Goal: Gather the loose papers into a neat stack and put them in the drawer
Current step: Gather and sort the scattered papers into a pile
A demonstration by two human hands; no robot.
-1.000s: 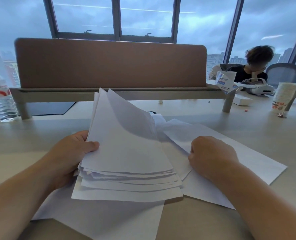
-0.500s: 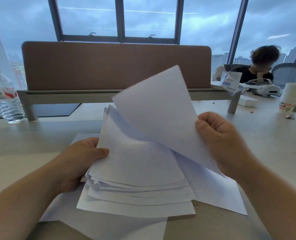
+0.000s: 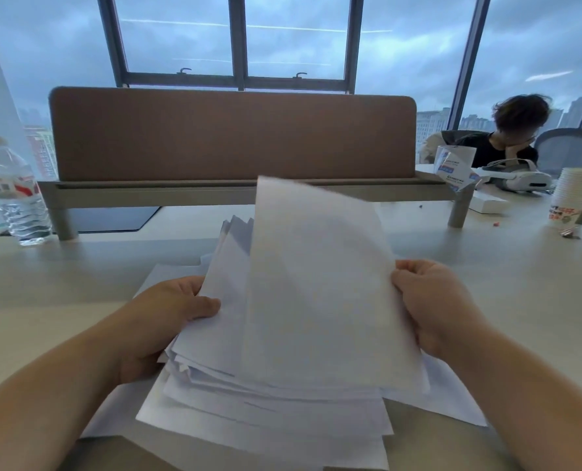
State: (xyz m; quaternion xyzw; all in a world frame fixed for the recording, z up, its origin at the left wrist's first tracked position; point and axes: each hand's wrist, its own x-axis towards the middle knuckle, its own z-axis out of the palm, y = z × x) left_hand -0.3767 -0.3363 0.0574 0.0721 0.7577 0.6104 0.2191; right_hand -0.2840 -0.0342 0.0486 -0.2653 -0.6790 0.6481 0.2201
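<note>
My left hand (image 3: 160, 321) grips the left edge of a ragged stack of white papers (image 3: 269, 385), thumb curled on top, the stack tilted up off the table (image 3: 527, 283). My right hand (image 3: 432, 307) pinches the right edge of a single sheet (image 3: 320, 283), its fingers curled, holding it upright over the stack. More loose sheets (image 3: 453, 402) lie flat beneath. A water bottle (image 3: 17, 195) stands far left.
</note>
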